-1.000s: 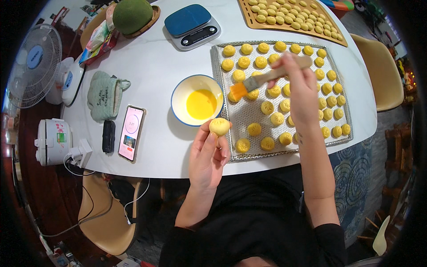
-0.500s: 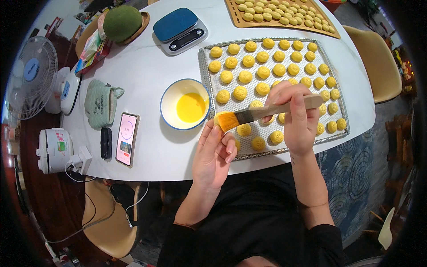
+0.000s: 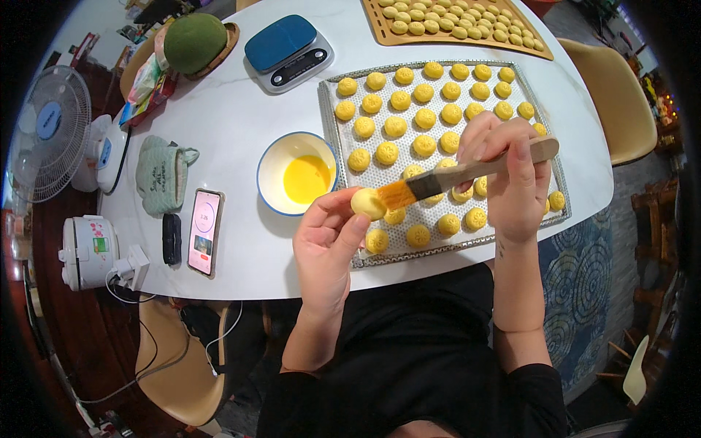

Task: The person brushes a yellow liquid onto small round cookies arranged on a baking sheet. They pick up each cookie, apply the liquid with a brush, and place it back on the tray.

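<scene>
Between the fingers and thumb of my left hand point(image 3: 327, 244) is a small round yellow pastry point(image 3: 368, 204), held above the near left corner of the tray. My right hand point(image 3: 515, 179) grips the wooden handle of a pastry brush point(image 3: 453, 175). Its orange bristles touch the right side of the pastry. Beneath both hands lies a perforated metal tray point(image 3: 334, 146) with rows of yellow pastries with stamped tops point(image 3: 387, 152), some hidden by my right hand. Left of the tray stands a blue-rimmed bowl point(image 3: 272, 191) with yellow liquid like beaten egg point(image 3: 307, 180) in it.
A brown tray point(image 3: 380, 29) of pale dough balls sits at the far right. A kitchen scale point(image 3: 288, 55), a phone point(image 3: 205, 233), a black case point(image 3: 172, 239) and a green fabric pouch point(image 3: 162, 179) lie leftward. A fan point(image 3: 55, 128) and rice cooker point(image 3: 89, 250) stand beyond.
The bristles have moved off the pastry's top to its right side, uncovering it. My right hand has shifted right with the brush, and my left hand has moved slightly left.
</scene>
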Demonstrator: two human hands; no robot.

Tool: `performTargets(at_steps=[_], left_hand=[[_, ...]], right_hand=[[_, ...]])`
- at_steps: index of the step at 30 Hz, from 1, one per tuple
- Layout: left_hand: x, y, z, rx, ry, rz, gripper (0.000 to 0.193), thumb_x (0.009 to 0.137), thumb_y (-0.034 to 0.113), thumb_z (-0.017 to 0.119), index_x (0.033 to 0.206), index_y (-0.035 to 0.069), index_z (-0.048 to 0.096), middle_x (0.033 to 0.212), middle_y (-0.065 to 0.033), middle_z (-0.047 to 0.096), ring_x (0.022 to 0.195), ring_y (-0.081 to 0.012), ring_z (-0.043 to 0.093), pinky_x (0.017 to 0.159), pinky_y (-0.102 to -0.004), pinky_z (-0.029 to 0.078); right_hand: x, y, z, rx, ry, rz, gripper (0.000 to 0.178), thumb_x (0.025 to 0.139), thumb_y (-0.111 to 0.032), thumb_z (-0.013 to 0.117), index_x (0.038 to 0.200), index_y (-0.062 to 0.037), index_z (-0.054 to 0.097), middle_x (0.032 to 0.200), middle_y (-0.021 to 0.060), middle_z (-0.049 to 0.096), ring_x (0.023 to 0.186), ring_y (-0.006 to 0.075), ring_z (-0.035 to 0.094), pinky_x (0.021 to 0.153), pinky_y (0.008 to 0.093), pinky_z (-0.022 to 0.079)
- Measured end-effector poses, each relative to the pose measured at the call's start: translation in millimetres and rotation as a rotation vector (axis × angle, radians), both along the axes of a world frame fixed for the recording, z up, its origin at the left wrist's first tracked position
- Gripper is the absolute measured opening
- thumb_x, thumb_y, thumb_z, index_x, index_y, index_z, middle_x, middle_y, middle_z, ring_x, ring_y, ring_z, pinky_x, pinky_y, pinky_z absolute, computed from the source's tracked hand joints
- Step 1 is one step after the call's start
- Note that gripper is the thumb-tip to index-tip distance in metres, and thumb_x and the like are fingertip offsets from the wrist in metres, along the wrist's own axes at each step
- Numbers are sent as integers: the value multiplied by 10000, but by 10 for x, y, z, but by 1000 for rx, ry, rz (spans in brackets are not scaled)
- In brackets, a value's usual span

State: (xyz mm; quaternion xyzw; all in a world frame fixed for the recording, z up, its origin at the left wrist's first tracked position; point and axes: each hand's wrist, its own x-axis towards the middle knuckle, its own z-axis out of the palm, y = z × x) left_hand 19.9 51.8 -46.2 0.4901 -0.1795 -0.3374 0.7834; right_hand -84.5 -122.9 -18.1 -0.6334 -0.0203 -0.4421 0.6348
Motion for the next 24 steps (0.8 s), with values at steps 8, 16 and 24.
performTargets(at_steps=[8, 16, 24], left_hand=[[50, 54, 97, 97, -136, -85, 346, 760, -43, 655, 1096, -54, 571, 934, -73, 627, 762, -54, 550, 671, -159, 442], [140, 75, 162, 163, -184, -166, 458, 709, -27, 703, 1136, -38, 538, 910, -54, 633, 642, -13, 428, 607, -135, 348], [194, 113, 135, 148, -248, -234, 596, 657, -11, 745, 1173, -13, 446, 964, -56, 624, 727, -37, 469, 701, -172, 382]], right_hand=[[101, -16, 200, -45, 204, 141, 283, 932, -219, 435, 804, 7, 549, 739, 63, 544, 622, 117, 564, 512, 223, 472], [174, -237, 294, 8, 227, 169, 301, 930, -268, 458, 794, -15, 549, 715, 48, 553, 605, 118, 565, 505, 230, 472], [260, -187, 336, 66, 405, 142, 360, 906, -335, 492, 757, -15, 566, 675, 37, 561, 558, 114, 563, 501, 224, 451]])
